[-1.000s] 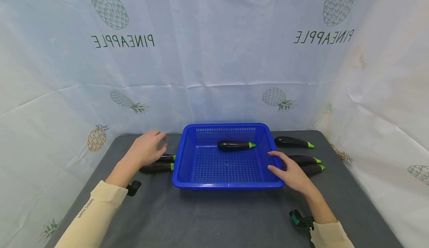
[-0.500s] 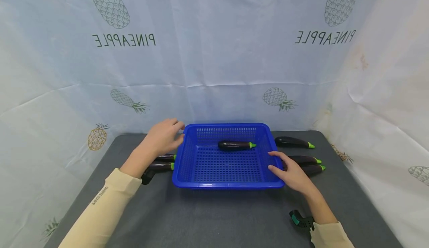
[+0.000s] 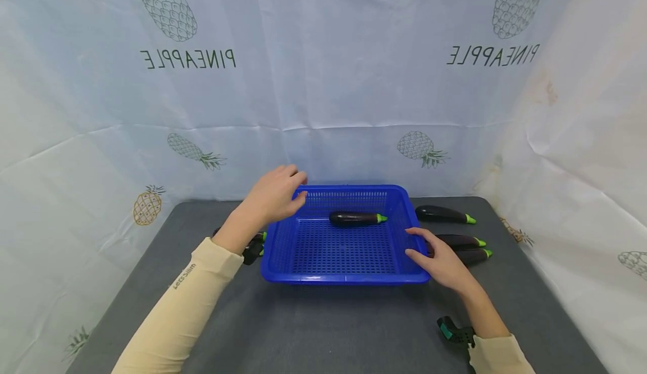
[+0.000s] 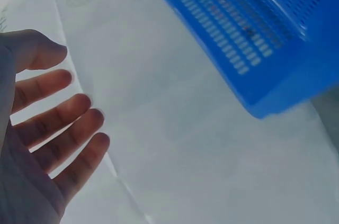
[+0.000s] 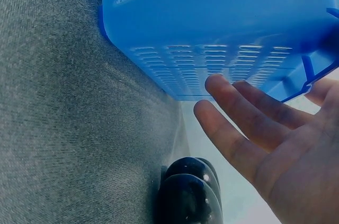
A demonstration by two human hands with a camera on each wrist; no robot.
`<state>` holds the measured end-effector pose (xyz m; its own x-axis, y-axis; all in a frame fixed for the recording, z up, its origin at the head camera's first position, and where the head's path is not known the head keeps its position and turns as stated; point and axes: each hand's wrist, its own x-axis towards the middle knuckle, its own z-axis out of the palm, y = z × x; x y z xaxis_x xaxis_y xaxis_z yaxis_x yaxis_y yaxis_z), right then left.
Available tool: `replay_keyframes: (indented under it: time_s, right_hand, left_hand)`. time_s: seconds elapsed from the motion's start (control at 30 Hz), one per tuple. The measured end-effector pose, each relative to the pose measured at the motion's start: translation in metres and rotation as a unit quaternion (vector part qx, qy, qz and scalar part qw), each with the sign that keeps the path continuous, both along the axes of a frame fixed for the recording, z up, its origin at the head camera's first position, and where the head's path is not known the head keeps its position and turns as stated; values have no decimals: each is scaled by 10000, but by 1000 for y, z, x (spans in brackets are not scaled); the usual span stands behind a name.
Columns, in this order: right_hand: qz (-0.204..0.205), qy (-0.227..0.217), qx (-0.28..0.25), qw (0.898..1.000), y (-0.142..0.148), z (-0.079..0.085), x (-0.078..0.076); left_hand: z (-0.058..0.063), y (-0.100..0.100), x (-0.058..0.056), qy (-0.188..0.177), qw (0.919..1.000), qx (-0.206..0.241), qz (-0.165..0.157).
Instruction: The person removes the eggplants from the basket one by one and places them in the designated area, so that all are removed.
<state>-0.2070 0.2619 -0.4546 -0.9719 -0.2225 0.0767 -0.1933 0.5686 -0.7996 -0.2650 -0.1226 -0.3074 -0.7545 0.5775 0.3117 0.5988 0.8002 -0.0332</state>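
A blue plastic basket (image 3: 343, 280) with slotted walls stands on the dark table. One dark purple eggplant (image 3: 356, 218) with a green stem lies inside it. My left hand (image 3: 273, 197) is raised over the basket's back left corner, fingers apart and holding nothing; in the left wrist view, its fingers (image 4: 69, 128) spread beside the basket. At the right rim, my right hand (image 3: 442, 261) holds the basket, with digits over the rim and several fingers (image 5: 228, 139) along the outer wall.
Right of the basket lie a single eggplant (image 3: 442, 214) at the back and two more (image 3: 457, 241) close together, partly behind the right hand. Eggplants (image 3: 260, 236) at the left are mostly hidden by the left arm. A pineapple-print cloth (image 3: 323, 82) hangs behind the table.
My left hand has moved right and away from me, from above the left eggplants to the basket's back left corner. My right hand and the basket have stayed put.
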Motion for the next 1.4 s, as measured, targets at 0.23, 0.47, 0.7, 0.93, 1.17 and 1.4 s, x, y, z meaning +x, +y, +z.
replay_keyframes:
  time_s: [0.23, 0.47, 0.7, 0.93, 1.17, 1.4]
  right_hand:
    - [-39, -51, 13, 10000, 1, 0, 1]
    - [-68, -51, 43, 10000, 1, 0, 2]
    - [-104, -42, 87, 9999, -2, 0, 1]
    - [-117, -48, 62, 9999, -2, 0, 0]
    - [-12, -75, -18, 10000, -1, -1, 0]
    - [-33, -59, 13, 10000, 0, -2, 0]
  left_hand:
    - [4, 24, -15, 231, 9991, 198, -293]
    - [-1, 47, -27, 407, 9974, 219, -557]
    - [-16, 70, -36, 393, 9969, 164, -664]
    - [-35, 91, -45, 170, 9976, -3, -667]
    - [-60, 104, -54, -170, 9962, -698, -501]
    - [-80, 114, -60, -711, 9898, -1213, -214]
